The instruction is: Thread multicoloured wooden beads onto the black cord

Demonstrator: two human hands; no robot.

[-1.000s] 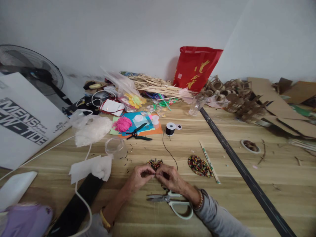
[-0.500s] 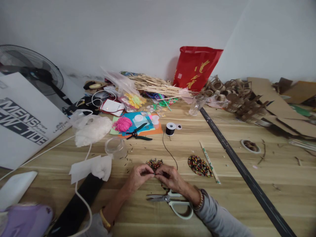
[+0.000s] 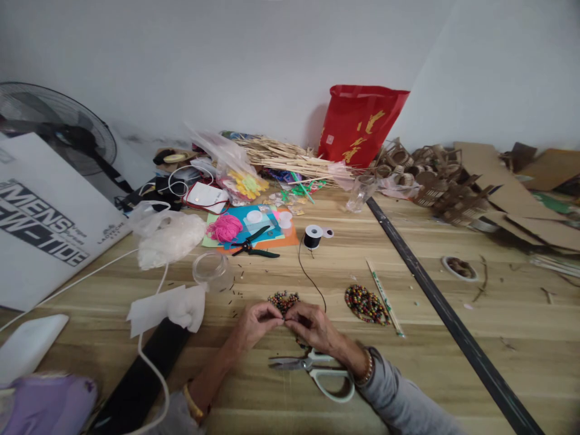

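My left hand (image 3: 254, 323) and my right hand (image 3: 313, 326) meet fingertip to fingertip low on the wooden table (image 3: 453, 362), both pinched closed on something too small to make out. A thin black cord (image 3: 312, 279) runs from my right hand up to a black spool (image 3: 312, 236). A small pile of coloured beads (image 3: 283, 299) lies just beyond my fingers. A beaded round piece (image 3: 366, 304) rests to the right. Scissors (image 3: 317, 370) with pale handles lie under my right wrist.
Black pliers (image 3: 254, 244) and pink yarn (image 3: 225, 228) sit on coloured paper. A clear cup (image 3: 212, 271), white tissue (image 3: 167, 308), a red bag (image 3: 360, 124), bamboo sticks (image 3: 285, 156) and cardboard pieces (image 3: 498, 193) crowd the back. A dark rail (image 3: 444, 314) crosses the table.
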